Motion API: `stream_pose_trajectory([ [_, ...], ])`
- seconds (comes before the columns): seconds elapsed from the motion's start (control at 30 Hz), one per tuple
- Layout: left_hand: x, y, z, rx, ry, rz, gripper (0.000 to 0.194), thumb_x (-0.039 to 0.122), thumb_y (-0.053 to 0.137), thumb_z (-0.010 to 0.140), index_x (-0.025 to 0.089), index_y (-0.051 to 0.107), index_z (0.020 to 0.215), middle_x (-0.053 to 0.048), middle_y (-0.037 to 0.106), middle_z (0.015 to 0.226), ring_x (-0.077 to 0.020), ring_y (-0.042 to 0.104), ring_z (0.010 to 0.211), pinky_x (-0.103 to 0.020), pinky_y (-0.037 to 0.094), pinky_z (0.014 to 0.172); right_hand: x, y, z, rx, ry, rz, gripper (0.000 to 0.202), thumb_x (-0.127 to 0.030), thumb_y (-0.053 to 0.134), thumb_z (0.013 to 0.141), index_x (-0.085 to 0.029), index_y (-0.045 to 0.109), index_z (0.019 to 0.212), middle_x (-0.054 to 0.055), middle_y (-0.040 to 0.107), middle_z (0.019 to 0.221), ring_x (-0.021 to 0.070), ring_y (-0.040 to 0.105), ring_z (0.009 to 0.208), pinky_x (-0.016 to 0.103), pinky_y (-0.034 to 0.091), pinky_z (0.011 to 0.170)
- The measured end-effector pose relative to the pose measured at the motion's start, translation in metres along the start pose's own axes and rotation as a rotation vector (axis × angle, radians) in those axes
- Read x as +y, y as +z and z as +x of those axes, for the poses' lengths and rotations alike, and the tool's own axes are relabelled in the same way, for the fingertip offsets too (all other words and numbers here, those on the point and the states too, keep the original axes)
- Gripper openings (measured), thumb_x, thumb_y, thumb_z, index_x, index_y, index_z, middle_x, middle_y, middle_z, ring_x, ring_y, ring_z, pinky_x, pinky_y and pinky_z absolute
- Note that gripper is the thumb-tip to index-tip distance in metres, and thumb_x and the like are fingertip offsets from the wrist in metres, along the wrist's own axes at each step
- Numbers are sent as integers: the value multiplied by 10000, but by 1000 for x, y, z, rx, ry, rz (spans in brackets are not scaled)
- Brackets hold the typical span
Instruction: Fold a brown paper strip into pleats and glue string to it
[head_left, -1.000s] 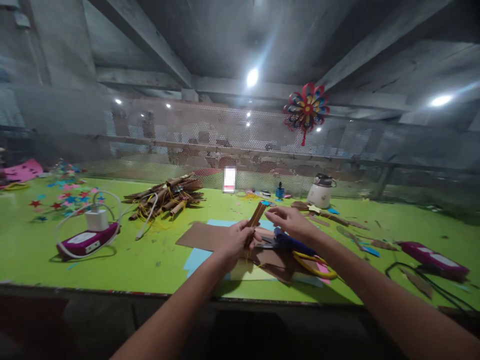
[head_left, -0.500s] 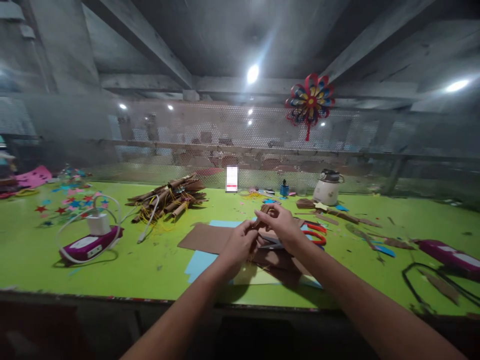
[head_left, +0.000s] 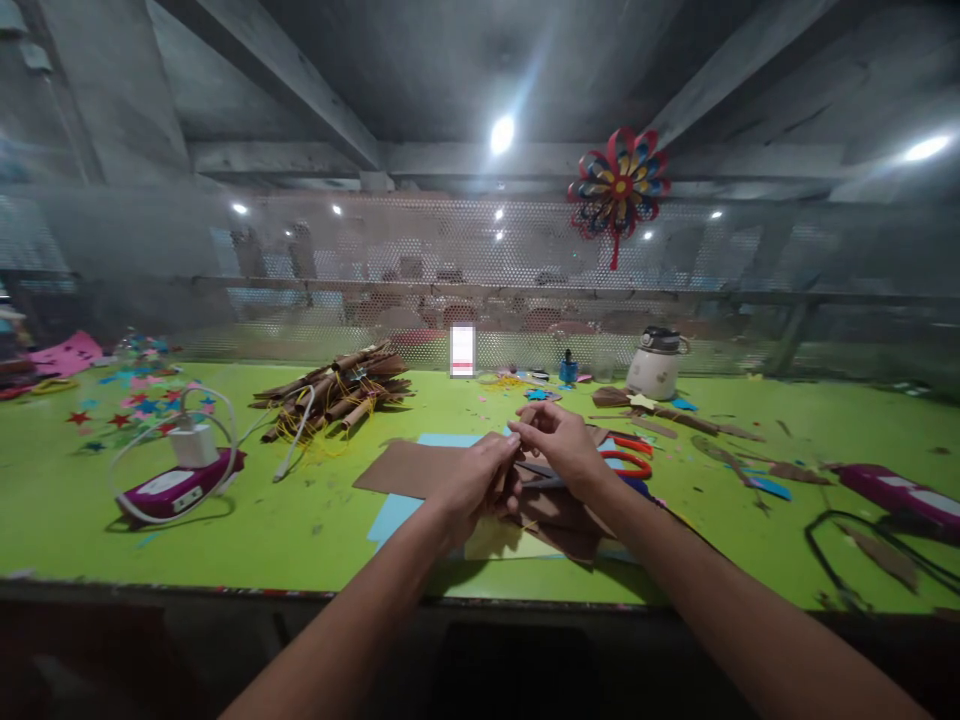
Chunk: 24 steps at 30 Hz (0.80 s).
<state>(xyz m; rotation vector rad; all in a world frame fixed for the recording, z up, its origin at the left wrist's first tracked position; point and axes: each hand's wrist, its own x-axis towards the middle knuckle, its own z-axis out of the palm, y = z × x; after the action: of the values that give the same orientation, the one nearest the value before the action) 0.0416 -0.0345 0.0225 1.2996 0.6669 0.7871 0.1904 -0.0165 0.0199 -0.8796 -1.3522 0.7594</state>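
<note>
My left hand point(head_left: 486, 478) is closed, its curled fingers hiding most of a brown paper roll that showed between both hands a moment ago. Thumb and fingers of my right hand point(head_left: 559, 445) meet in a pinch against the left thumb; whatever they hold is too small or hidden to make out. Below the hands lie brown paper sheets point(head_left: 405, 470) over light blue paper point(head_left: 394, 518). Scissors with red-orange handles point(head_left: 628, 464) rest partly behind the right hand, their blades pointing left under it.
Bundled brown paper rolls point(head_left: 337, 390) with yellow thread lie back left. Nearer are a purple power strip point(head_left: 184, 487) with a white charger, and scattered paper stars point(head_left: 120, 420). At the right are a white flask point(head_left: 654, 365), brown scraps point(head_left: 697, 424) and another purple strip point(head_left: 896, 492).
The brown roll that stuck up between my hands is now hidden from view. My left hand has turned and closed more, and my right fingertips have drawn down to its thumb.
</note>
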Motion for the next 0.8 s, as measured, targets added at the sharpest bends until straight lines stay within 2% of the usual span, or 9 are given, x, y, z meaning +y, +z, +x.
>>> stream_pose_trajectory([
  [0.17,-8,-3,6,-24,23,-29,257,422,513,846,178,473,914,-19,588,608,-127,577,504,-231,464,519,0,3,-1,3,-16,-56,440,-513,738,594,-171,560,806,-28,544,596,110,496,502,242,401,478],
  [0.27,-8,-4,7,-23,5,-32,215,380,511,859,175,475,914,-41,614,638,-128,599,527,-228,476,539,1,2,-2,0,2,-50,438,-510,736,597,-168,561,805,-29,548,581,109,495,495,241,404,476],
  [0.43,-4,-2,4,5,-19,-14,210,371,503,864,172,481,924,-52,629,656,-125,600,534,-222,469,537,2,-4,1,-20,71,35,411,-494,693,669,-145,576,852,-17,584,583,100,507,487,233,396,479],
  [0.63,-8,-5,7,41,7,10,234,390,536,835,168,476,872,-15,592,589,-113,567,476,-201,423,483,5,-9,5,-2,70,26,405,-462,708,657,-135,590,864,-25,587,539,116,542,483,239,396,481],
  [0.8,-11,-7,11,6,29,-5,231,377,566,812,169,464,815,13,556,547,-83,504,414,-183,376,448,4,-11,6,-13,64,2,384,-453,700,660,-145,591,862,-38,571,537,115,545,478,240,391,483],
])
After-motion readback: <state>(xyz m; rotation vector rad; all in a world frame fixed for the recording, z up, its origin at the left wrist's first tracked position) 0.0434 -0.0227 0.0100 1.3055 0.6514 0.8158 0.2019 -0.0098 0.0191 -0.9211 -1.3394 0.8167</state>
